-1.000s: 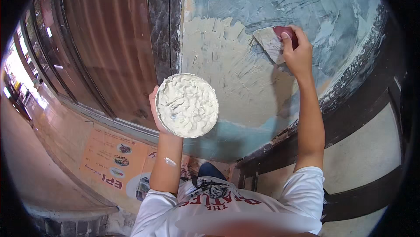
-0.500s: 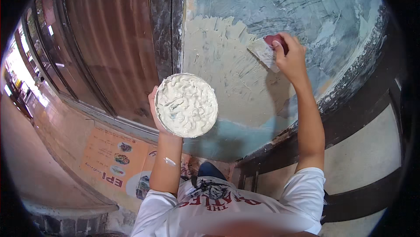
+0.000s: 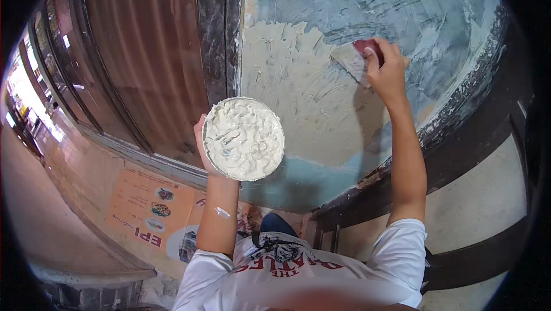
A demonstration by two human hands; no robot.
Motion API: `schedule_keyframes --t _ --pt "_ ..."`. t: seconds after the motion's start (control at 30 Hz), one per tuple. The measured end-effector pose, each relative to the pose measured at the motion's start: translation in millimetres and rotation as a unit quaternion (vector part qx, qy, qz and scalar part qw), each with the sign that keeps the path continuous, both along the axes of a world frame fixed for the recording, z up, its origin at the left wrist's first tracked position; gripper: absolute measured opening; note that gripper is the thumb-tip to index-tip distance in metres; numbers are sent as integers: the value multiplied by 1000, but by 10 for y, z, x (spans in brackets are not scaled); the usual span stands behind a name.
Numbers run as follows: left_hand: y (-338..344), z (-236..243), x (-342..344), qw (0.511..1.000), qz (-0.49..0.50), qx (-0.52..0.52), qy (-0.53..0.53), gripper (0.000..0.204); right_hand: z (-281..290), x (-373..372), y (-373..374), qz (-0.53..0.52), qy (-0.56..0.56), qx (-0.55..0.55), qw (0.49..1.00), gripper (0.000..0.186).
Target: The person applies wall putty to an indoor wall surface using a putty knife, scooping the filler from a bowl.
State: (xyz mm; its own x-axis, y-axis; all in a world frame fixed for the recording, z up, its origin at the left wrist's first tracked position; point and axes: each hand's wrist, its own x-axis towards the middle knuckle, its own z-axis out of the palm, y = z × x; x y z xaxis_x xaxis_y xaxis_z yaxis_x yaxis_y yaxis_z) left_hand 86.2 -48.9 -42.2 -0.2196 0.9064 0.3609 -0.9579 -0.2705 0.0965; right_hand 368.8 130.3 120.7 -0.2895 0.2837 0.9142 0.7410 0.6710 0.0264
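With fingers of the right hand, gripping a maroon-handled scraper at the border of beige coating on a blue-grey wall; with the left hand, holding a round tub of whitish paste, with grip mostly hidden.

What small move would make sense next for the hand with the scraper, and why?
I'd suggest one short stroke of the scraper by the right hand, across the ragged upper edge of the beige coating. The blade appears to be at that edge, the coating looks streaky beside it, and the blue-grey wall surface just above is not covered with beige.
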Motion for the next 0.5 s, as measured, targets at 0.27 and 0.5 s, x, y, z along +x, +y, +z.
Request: schedule_keyframes --t 0.27,0.5 --pt "18 -28 -18 999 -25 37 -4 58 -61 9 -29 39 9 -9 999 23" --pt "60 -57 -37 1000 -6 26 0 53 97 20 39 59 73 -29 995 24"
